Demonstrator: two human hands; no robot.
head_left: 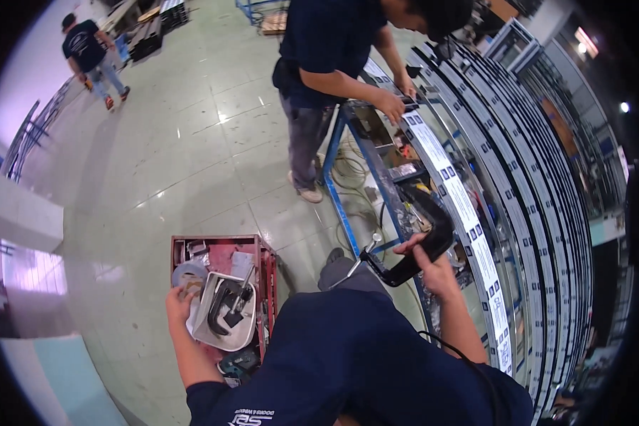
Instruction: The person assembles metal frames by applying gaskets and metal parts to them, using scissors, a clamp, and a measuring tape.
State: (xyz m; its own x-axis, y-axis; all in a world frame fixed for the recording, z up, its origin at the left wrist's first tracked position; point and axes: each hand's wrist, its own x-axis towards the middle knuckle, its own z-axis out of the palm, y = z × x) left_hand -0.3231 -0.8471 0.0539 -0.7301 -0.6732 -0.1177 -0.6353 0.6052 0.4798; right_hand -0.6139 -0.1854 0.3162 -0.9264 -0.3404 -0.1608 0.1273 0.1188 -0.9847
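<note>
My right hand (434, 268) is wrapped round a large black C-clamp (441, 226), beside the long profile on the blue workbench. The clamp's bright screw and cross handle (355, 268) point toward my body. On my left, my left hand (180, 304) has its fingers curled at the rim of a white plastic bin (243, 339). That bin sits tilted on a red tool cart (264, 273), and another black C-clamp (224, 302) lies inside it. A roll of tape (189, 272) is next to my left fingers.
Across the blue workbench frame (342, 206), a co-worker (334, 64) leans over a profile with white film (456, 195). Many dark profiles (525, 192) are stacked at right. Hoses (351, 163) hang by the bench. Another person (86, 48) stands far left. A power tool (240, 361) lies in the cart.
</note>
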